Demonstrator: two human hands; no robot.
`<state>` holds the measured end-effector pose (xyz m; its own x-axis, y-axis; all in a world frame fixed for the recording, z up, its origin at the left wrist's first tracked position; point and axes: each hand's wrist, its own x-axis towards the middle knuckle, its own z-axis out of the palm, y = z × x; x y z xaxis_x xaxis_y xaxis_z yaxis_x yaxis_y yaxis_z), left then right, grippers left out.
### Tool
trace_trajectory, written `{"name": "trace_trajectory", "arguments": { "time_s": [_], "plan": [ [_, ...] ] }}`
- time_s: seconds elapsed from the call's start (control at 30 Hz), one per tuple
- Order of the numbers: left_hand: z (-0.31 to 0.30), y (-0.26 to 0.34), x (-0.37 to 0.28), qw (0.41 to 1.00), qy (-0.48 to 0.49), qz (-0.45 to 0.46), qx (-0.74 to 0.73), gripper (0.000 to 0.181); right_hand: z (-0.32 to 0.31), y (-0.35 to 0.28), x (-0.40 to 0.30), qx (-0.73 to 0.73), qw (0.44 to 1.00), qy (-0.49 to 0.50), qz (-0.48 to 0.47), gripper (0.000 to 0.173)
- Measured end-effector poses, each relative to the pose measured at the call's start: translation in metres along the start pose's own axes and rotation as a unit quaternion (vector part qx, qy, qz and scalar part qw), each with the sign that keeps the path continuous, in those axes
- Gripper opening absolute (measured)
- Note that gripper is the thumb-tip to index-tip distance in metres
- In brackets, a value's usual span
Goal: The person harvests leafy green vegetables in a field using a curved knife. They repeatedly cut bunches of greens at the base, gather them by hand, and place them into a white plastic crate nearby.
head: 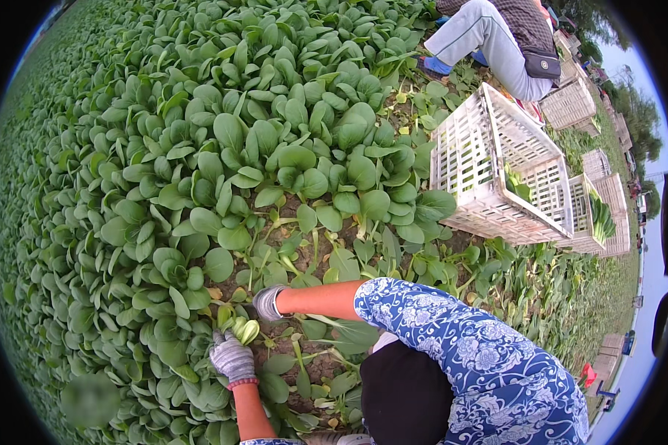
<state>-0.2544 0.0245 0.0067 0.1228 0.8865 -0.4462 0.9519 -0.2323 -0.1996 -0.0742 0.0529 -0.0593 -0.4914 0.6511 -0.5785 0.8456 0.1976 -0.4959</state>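
Observation:
My left hand (234, 359), in a grey knitted glove with a red cuff, grips a head of green leafy vegetable, likely bok choy; its pale green stalk base (246, 331) points right, and its leaves are partly hidden among the plants. Just above and to the right is my right hand (268, 303), also gloved, its back towards the camera. Its fingers are hidden; a small dark edge shows at its left side, too little to identify. Growing leafy plants (172, 267) stand close left of both hands.
A white plastic crate (467, 161) holding some greens stands upper right, with stacked crates (618, 206) beyond. Another person (479, 33) sits low at the top right. Cut leaves and bare soil (317, 367) lie right of my hands. A black-covered rounded form (406, 392) is at bottom centre.

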Motion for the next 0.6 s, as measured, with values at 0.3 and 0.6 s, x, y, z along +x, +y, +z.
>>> {"name": "trace_trajectory", "arguments": {
  "time_s": [0.3,0.6],
  "plan": [
    [-0.015,-0.002,-0.036,0.960,0.147,-0.024,-0.238,0.049,0.009,0.025,-0.104,0.320,0.934,-0.093,0.125,0.025],
    [-0.025,0.063,-0.060,0.634,0.051,0.000,-0.771,0.027,-0.040,0.021,-0.115,0.690,0.708,0.153,0.009,0.034]
  ]
}}
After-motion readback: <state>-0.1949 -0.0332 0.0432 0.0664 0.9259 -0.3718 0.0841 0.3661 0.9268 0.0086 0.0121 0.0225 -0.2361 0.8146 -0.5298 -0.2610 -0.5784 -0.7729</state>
